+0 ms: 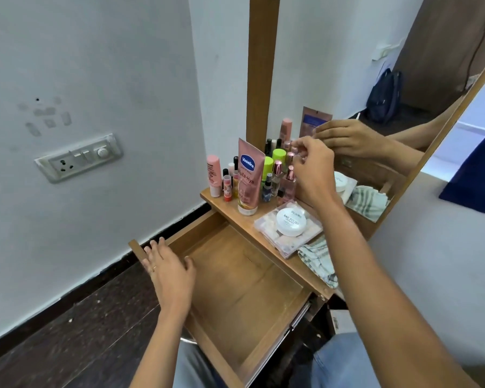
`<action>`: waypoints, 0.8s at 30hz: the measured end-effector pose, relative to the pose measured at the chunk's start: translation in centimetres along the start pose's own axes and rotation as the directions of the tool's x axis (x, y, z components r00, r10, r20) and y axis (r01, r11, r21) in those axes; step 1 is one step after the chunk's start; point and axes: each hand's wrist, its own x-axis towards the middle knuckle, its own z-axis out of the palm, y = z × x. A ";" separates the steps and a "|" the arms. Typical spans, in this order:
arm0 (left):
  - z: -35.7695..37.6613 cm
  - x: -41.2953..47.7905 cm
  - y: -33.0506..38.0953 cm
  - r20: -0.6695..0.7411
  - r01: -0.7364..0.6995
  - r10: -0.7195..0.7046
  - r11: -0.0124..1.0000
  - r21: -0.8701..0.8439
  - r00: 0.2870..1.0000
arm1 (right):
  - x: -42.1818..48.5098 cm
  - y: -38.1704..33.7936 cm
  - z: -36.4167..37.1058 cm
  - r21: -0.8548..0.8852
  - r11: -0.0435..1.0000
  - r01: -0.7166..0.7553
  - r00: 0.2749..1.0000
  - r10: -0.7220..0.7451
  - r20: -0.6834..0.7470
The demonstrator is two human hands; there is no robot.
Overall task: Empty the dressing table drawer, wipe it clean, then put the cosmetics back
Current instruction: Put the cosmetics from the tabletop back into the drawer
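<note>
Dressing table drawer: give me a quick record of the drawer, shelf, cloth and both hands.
drawer: pulled open, nothing inside
shelf: cosmetics standing, Vaseline tube at the edge
cloth: striped, on shelf's near end
left hand: rests on drawer's front edge
right hand: fingers curled at pink-capped bottles, grip unclear

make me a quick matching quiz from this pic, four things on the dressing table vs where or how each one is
Things:
1. drawer
2. Vaseline tube
3. white tub
4. striped cloth

Place or state:
a. rests on top of the clear flat case
b. crumpled at the near end of the shelf, beside the case
c. pulled out, nothing inside
d. stands upright on its cap on the shelf

Pairs: 1-c, 2-d, 3-a, 4-b
</note>
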 end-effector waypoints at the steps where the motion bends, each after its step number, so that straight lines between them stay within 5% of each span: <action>1: 0.2 0.0 -0.2 -0.006 -0.013 0.013 1.000 0.027 1.000 | 0.6 0.5 -0.1 -0.043 0.999 0.009 0.998 -0.007 0.057; 9: 0.4 -0.2 -0.8 0.005 -0.041 0.041 0.987 0.157 0.999 | 1.5 2.3 0.7 -0.360 0.917 0.171 0.920 -0.018 0.391; 24: -0.1 -0.6 -0.8 -0.003 -0.040 0.040 0.991 0.127 0.999 | 0.0 2.5 2.2 -0.457 0.862 0.220 0.915 -0.021 0.402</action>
